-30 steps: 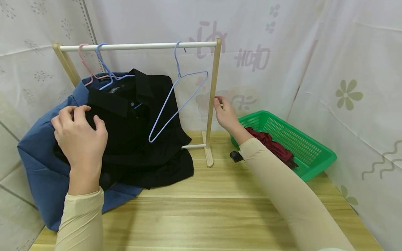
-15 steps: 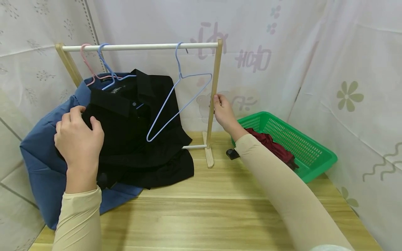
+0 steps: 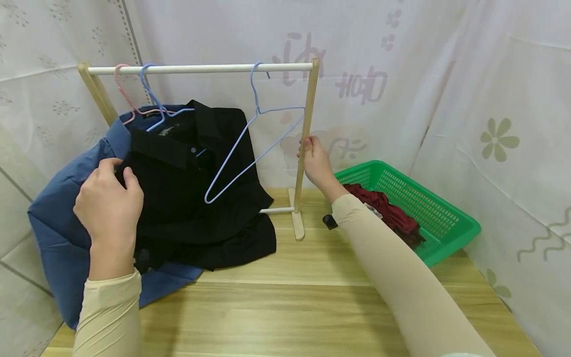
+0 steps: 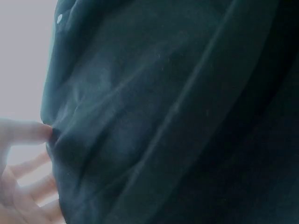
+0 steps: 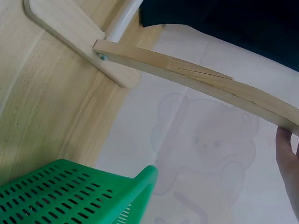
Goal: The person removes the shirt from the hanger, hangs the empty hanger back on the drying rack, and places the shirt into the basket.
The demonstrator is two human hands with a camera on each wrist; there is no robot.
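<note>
My left hand (image 3: 109,198) pinches the edge of a black shirt (image 3: 169,198) at its shoulder side; in the left wrist view the thumb (image 4: 28,132) presses the dark cloth with the fingers behind it. The shirt hangs on a blue hanger (image 3: 153,94), in front of a blue garment (image 3: 58,218) on a pink hanger (image 3: 123,91). My right hand (image 3: 315,159) grips the right wooden post (image 3: 308,109) of a small clothes rack, thumb on the near side. A bare blue hanger (image 3: 234,168) hangs from the white rail (image 3: 214,69) near that post.
A green perforated basket (image 3: 450,218) with a dark red garment (image 3: 388,210) stands right of the rack, behind my right forearm. A small black object (image 3: 329,221) lies by the basket. Patterned white curtains (image 3: 499,89) enclose the wooden table (image 3: 250,317).
My left hand has shifted slightly left and down with the shirt edge. My right fingers have closed round the post. The bare hanger has swung a little.
</note>
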